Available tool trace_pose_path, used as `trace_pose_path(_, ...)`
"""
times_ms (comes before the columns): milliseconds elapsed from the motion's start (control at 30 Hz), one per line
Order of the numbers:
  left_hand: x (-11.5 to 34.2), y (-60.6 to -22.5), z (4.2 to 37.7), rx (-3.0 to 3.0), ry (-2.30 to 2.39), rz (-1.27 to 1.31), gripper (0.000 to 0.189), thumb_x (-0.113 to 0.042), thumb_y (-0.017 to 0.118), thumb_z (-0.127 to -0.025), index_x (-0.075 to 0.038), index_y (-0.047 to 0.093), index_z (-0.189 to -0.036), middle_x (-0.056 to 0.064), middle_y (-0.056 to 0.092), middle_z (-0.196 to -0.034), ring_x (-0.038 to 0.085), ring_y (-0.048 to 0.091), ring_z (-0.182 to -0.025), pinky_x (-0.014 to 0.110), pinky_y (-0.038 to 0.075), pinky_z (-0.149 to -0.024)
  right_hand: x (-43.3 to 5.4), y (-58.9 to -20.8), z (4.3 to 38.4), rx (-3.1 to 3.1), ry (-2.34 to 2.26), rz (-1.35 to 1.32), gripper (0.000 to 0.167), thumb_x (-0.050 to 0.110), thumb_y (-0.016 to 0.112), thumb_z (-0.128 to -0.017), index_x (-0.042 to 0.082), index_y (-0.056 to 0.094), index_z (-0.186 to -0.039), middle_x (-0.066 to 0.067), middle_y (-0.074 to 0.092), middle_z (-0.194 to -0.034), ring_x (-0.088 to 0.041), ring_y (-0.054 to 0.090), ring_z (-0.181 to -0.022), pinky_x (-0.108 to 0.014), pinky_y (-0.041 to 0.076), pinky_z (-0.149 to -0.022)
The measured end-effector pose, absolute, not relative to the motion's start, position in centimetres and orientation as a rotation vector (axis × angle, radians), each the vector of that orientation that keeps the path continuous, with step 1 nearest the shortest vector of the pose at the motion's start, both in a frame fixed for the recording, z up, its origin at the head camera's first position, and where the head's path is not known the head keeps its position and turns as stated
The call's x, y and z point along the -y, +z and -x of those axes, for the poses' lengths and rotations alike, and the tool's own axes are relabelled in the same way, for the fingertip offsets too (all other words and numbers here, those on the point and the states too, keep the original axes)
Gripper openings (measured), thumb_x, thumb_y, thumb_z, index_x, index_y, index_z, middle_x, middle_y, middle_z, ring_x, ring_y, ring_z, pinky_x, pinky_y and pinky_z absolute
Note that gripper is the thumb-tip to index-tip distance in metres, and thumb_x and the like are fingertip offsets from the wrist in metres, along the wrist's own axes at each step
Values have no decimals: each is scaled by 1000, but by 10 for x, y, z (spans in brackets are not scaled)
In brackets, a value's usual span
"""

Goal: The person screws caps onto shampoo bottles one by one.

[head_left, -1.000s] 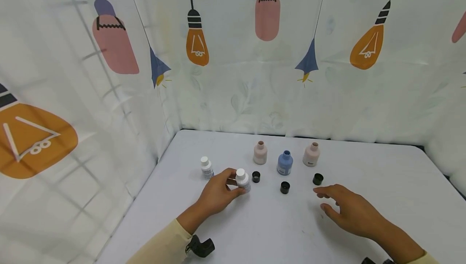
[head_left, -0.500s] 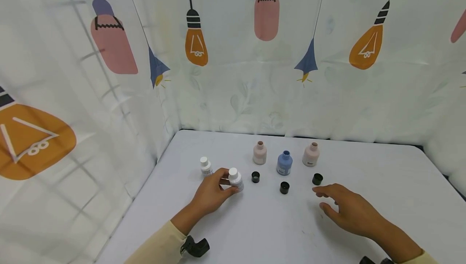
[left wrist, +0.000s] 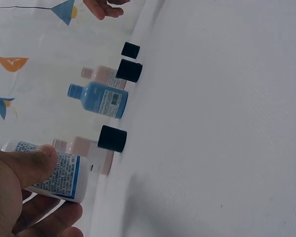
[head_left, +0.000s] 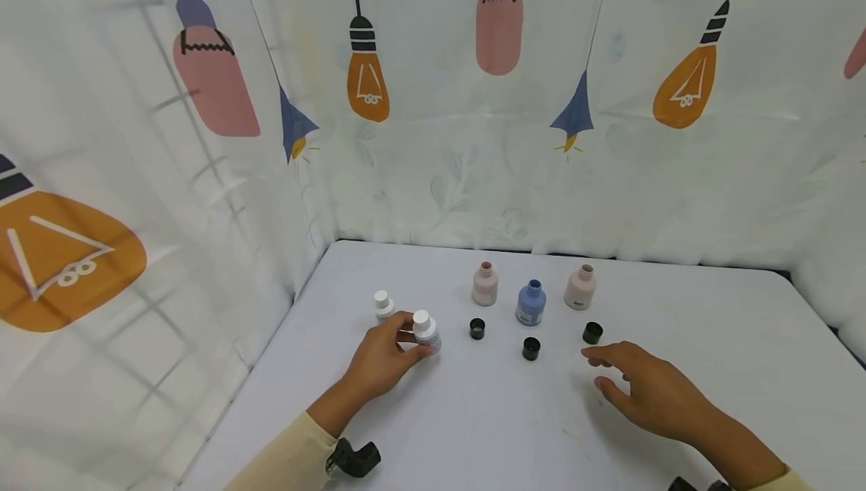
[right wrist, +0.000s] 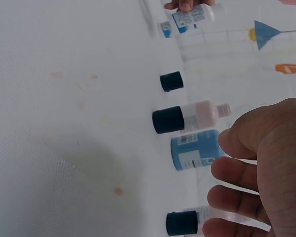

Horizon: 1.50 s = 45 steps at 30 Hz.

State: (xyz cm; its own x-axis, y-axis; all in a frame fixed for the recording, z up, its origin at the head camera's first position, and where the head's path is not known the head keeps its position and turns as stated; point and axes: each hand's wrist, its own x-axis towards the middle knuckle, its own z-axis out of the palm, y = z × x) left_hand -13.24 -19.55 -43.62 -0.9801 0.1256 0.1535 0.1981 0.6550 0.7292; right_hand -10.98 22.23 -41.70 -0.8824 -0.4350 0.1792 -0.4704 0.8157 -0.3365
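Observation:
My left hand (head_left: 379, 363) grips a small white bottle (head_left: 426, 329) with a white cap, thumb on one side and fingers on the other. Its printed label shows in the left wrist view. Just behind the hand stands a second white-capped bottle (head_left: 383, 304), its lower part partly hidden. Over the table at right, my right hand (head_left: 652, 393) hovers with relaxed fingers and holds nothing. A black cap (head_left: 592, 333) lies nearest its fingertips. Two more black caps, one in the middle (head_left: 531, 349) and one at left (head_left: 477, 328), lie in front of the uncapped bottles.
Toward the back stand three uncapped bottles: a pale pink bottle (head_left: 485, 288), a blue bottle (head_left: 531, 307) and another pink bottle (head_left: 579, 289). The white table (head_left: 710, 325) meets a printed curtain (head_left: 419, 175) behind and at the left.
My left hand has moved left with the white bottle, away from the left black cap and toward the other white bottle. My right hand has stayed in place.

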Motion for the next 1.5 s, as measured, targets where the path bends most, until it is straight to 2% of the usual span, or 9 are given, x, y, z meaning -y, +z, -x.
trace_pose_path(567, 216, -442, 130, 2733, -1261, 193, 47, -19, 88, -83, -16, 64, -124, -5, 71, -112, 10, 70, -100, 31, 55, -80, -224, -420, 111, 2894, 579, -738, 42, 20, 81, -89, 21, 68, -129, 6, 67, -120, -15, 66, -96, -27, 57, -72)
trace_pose_path(833, 226, -443, 128, 2741, -1231, 137, 50, -21, 88, -83, -15, 63, -126, -3, 72, -112, 11, 69, -102, 30, 54, -76, -224, -420, 113, 2892, 570, -752, 42, 20, 81, -90, 21, 68, -130, 7, 67, -120, -15, 67, -97, -27, 57, -72)
trace_pose_path(1133, 234, -447, 126, 2751, -1242, 79, 52, -20, 88, -84, -15, 62, -129, 0, 70, -117, 15, 71, -102, 41, 56, -85, -223, -422, 111, 2864, 578, -758, 44, 19, 82, -88, 23, 68, -130, 8, 67, -118, -14, 67, -95, -27, 56, -70)
trace_pose_path(1500, 243, -448, 124, 2759, -1223, 53, 52, -23, 87, -84, -14, 62, -128, 2, 70, -118, 19, 71, -104, 45, 56, -87, -223, -422, 111, 2876, 573, -749, 44, 19, 81, -89, 23, 68, -131, 8, 67, -119, -14, 67, -96, -27, 57, -72)
